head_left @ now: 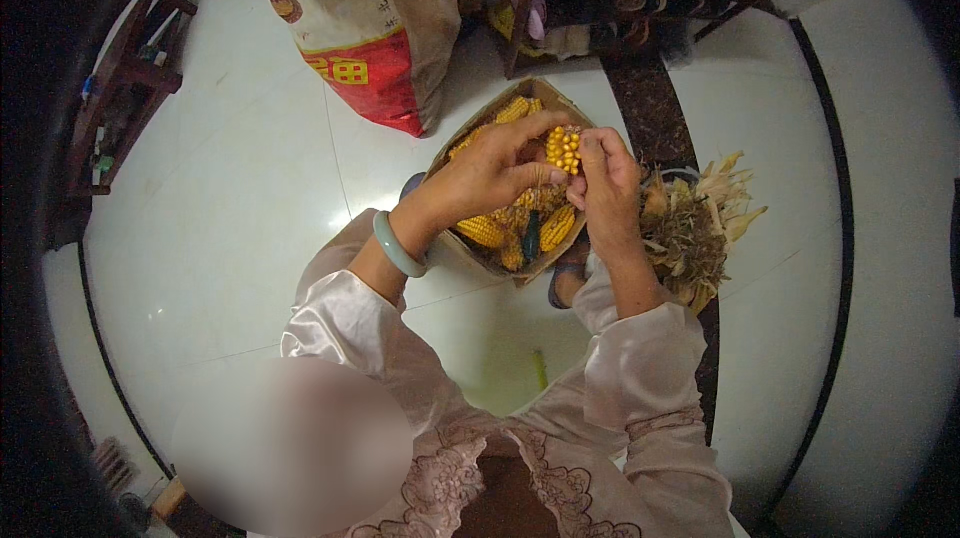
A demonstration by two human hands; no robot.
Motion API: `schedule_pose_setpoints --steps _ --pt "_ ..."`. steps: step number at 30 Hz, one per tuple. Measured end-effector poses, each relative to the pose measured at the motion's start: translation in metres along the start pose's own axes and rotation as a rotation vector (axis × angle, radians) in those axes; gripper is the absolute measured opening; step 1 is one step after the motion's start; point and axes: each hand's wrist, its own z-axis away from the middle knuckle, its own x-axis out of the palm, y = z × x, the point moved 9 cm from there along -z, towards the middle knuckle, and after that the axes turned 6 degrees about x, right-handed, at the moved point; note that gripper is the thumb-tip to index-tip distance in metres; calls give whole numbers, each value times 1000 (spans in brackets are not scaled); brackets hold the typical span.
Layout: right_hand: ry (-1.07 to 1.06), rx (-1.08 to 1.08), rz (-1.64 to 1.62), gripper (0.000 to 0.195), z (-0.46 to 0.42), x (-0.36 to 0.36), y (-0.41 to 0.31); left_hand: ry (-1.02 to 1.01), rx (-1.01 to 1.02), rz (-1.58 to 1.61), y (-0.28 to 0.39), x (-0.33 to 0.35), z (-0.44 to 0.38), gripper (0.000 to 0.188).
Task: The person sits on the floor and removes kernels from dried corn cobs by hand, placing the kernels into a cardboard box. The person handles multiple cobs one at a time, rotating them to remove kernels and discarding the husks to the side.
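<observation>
A short piece of yellow corn cob (562, 151) is held between my two hands, above a cardboard box (463, 256) on the floor. My left hand (504, 160), with a pale bangle (399, 244) at its wrist, has its thumb and fingers on the piece's left side. On its right side, the fingertips of my right hand (609, 176) grip it. Inside the box lie several ears of corn (481, 231), loose kernels and a dark green handle-like object (531, 236). My hands hide part of the box.
A bag of dry corn husks (686, 238) stands right of the box. Behind the box is a large printed woven sack (375, 27). A wooden shoe rack (525, 5) stands at the top right, a dark wooden rack (139, 80) at the far left. My feet flank the box.
</observation>
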Motion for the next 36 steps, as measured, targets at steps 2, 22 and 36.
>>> schedule_pose_setpoints --steps 2,22,36 --pt "68 17 -50 19 0 0 2 12 -13 60 -6 1 1 55" --pt "131 -35 203 23 2 -5 2 -15 36 -121 3 5 0 53" --pt "89 -4 49 16 3 2 8 30 -14 -66 -9 1 1 57"
